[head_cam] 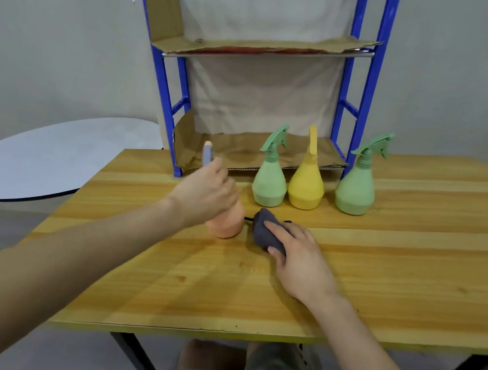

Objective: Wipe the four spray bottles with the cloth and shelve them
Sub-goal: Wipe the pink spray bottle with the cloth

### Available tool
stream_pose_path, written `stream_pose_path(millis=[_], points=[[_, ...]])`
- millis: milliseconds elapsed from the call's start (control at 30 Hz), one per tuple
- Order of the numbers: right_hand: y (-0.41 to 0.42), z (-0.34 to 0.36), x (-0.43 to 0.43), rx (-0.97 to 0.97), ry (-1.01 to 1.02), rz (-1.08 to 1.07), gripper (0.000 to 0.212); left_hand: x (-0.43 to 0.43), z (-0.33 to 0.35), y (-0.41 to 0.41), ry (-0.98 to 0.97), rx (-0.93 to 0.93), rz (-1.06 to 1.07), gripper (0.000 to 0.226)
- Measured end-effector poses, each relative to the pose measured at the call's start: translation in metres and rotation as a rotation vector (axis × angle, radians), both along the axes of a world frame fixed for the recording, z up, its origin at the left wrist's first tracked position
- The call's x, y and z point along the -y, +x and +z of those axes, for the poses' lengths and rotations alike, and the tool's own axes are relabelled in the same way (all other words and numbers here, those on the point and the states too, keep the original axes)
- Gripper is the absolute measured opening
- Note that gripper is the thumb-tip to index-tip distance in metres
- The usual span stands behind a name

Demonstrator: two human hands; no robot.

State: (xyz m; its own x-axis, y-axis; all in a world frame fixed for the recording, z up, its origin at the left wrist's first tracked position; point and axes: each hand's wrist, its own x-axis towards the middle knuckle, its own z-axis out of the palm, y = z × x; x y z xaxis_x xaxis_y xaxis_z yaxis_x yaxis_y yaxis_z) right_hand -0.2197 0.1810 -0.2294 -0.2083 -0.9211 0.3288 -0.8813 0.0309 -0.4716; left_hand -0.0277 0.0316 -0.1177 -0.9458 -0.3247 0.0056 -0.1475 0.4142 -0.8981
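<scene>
My left hand point(208, 190) grips the neck of an orange spray bottle point(226, 223) with a bluish nozzle; the bottle stands on the wooden table point(349, 281) near its middle. Just right of it my right hand point(298, 257) is closed on a dark grey cloth point(264, 228) that rests on the table, close beside the bottle's base. Further back, in front of the shelf, stand a green bottle point(270, 176), a yellow bottle point(307, 179) and a second green bottle point(358, 183). The blue metal shelf point(164, 82) has cardboard-lined levels with nothing on them.
A round white tabletop point(49, 157) lies to the left, beyond the table's edge. A beige sheet hangs behind the shelf. My knees show below the table's front edge.
</scene>
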Motion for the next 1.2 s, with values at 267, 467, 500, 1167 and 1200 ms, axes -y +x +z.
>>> stream_pose_path(millis=[267, 467, 500, 1167, 1200], points=[[0.007, 0.020, 0.003, 0.576, -0.288, -0.176, 0.050, 0.038, -0.038, 0.071, 0.389, -0.779, -0.033, 0.069], [0.058, 0.049, 0.015, 0.331, -0.272, 0.333, 0.054, 0.018, -0.064, 0.072, 0.554, -1.072, -0.109, 0.072], [0.061, 0.052, 0.016, 0.307, -0.283, 0.361, 0.055, 0.015, -0.064, 0.075, 0.562, -1.098, -0.131, 0.072], [0.044, 0.096, 0.047, 0.803, -0.212, 0.390, 0.044, 0.002, -0.068, 0.097, 0.334, -1.184, -0.334, 0.056], [0.043, 0.100, 0.050, 0.858, -0.160, 0.378, 0.042, 0.003, -0.065, 0.096, 0.339, -1.143, -0.344, 0.055]])
